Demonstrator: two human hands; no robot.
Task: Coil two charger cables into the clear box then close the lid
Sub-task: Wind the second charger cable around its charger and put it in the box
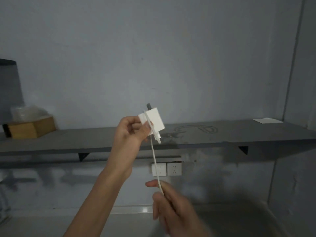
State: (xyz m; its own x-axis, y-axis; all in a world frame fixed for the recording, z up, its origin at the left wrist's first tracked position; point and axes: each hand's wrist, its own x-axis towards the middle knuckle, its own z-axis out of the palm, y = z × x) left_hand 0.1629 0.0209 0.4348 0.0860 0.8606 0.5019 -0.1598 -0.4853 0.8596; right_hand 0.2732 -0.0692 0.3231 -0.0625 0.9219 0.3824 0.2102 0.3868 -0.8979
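White charger cable [154, 156] runs taut from a white plug adapter [153, 123], pinched in the left hand [130, 132], down to the right hand [172, 200], whose fingers close around it. Behind, a second grey cable [196, 130] lies loosely looped on the grey shelf [85, 139], above two wall sockets [166, 169].

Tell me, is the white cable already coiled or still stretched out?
Stretched out. The white cable runs in one straight line from the white charger in the left hand down to the right hand; no loops show.
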